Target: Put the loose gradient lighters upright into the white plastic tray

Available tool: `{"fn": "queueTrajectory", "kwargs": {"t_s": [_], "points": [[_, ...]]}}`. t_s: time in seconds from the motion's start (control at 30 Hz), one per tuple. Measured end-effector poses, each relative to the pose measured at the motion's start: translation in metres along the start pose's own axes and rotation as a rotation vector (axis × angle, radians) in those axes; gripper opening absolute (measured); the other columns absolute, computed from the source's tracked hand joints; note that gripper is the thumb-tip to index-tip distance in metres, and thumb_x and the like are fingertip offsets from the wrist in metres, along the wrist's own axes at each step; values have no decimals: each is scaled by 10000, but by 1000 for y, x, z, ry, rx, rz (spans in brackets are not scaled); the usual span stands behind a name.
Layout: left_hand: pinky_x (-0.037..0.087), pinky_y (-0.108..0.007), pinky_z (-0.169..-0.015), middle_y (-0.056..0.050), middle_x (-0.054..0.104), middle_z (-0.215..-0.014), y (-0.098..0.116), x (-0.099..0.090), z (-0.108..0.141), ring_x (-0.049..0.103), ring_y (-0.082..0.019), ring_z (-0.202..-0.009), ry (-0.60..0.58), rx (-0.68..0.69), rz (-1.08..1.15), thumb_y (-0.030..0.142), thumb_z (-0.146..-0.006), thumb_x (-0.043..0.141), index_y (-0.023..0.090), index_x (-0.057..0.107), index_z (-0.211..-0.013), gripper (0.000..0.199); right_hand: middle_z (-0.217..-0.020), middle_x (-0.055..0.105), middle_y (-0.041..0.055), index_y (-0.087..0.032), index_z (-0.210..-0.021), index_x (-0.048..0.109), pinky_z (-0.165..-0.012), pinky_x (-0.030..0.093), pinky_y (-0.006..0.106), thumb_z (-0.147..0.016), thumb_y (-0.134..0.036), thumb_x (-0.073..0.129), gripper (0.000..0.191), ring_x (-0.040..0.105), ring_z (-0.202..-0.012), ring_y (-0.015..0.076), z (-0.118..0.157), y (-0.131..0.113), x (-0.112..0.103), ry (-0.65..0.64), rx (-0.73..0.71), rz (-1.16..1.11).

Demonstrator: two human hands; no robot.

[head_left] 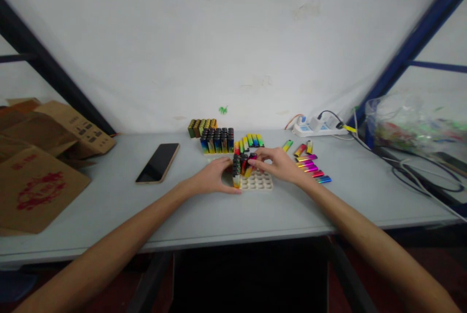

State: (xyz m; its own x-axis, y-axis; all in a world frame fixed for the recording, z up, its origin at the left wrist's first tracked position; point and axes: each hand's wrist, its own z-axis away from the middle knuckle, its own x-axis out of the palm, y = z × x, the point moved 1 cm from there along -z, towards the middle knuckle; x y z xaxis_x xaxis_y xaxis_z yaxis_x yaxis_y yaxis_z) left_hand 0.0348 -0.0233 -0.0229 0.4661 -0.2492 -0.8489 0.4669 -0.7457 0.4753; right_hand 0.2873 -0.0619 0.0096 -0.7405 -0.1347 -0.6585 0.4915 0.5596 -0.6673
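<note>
A white tray with round holes (260,181) lies on the table, with several upright lighters (236,172) along its left side. My left hand (213,177) is spread beside that left side, thumb at the tray's front corner and fingers behind the lighters. Over the tray, my right hand (273,162) has its fingers pinched on a tilted lighter (249,170) with a yellow lower part. Behind my hands stands a block of blue and yellow lighters with black tops (217,143). More loose lighters (307,164) lie to the right of my right hand.
A phone (158,163) lies at the left, beyond it cardboard boxes (51,182). At the back are yellow-topped lighters (202,127) and loose bright ones (252,140). A power strip (318,128), cables and a plastic bag (412,123) are at the right. The table's front edge (248,239) runs nearest me.
</note>
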Motion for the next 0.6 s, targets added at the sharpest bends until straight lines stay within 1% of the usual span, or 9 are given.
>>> {"fn": "queueTrajectory", "kwargs": {"t_s": [0.07, 0.13, 0.27, 0.4, 0.5, 0.6], "points": [[481, -487, -1079, -131, 706, -1245, 1, -1, 0, 648, -354, -1170, -4, -2, 7, 625, -638, 875, 182, 677, -1207, 748, -762, 741, 25, -203, -831, 649, -686, 463, 266, -991, -507, 588, 349, 675, -706, 183, 0, 0, 1, -60, -1, 19], [478, -477, -1081, -139, 696, -1275, 3, -3, 0, 647, -348, -1177, -19, -1, 17, 602, -655, 878, 172, 669, -1227, 746, -789, 759, 32, -205, -859, 647, -689, 462, 265, -996, -476, 595, 308, 688, -710, 188, 0, -1, 2, -90, -6, 60], [475, -465, -1082, -155, 689, -1290, 7, -4, -1, 644, -351, -1184, -32, -9, 22, 572, -654, 894, 147, 661, -1240, 761, -808, 743, 50, -206, -900, 649, -673, 433, 267, -1005, -443, 599, 264, 665, -699, 190, -1, -4, 6, -119, -32, 220], [475, -460, -1081, -140, 691, -1291, 6, -4, -1, 646, -347, -1185, -26, -16, 19, 577, -652, 892, 166, 657, -1248, 761, -803, 706, 62, -196, -956, 648, -666, 401, 268, -1021, -405, 594, 225, 632, -698, 188, -3, -6, 15, -120, -57, 338], [481, -459, -1070, -136, 692, -1286, 5, -4, -1, 650, -345, -1173, -20, -14, 30, 578, -655, 889, 170, 656, -1241, 751, -815, 694, 70, -191, -935, 652, -662, 387, 274, -1037, -403, 564, 251, 618, -702, 187, -3, -2, 23, -111, -88, 388], [492, -455, -1052, -140, 696, -1268, 3, -3, -1, 657, -342, -1153, -21, -10, 31, 590, -658, 884, 162, 656, -1220, 743, -815, 688, 75, -178, -872, 661, -656, 387, 275, -1036, -424, 560, 312, 605, -685, 178, -3, 2, 26, -145, -147, 392]]}}
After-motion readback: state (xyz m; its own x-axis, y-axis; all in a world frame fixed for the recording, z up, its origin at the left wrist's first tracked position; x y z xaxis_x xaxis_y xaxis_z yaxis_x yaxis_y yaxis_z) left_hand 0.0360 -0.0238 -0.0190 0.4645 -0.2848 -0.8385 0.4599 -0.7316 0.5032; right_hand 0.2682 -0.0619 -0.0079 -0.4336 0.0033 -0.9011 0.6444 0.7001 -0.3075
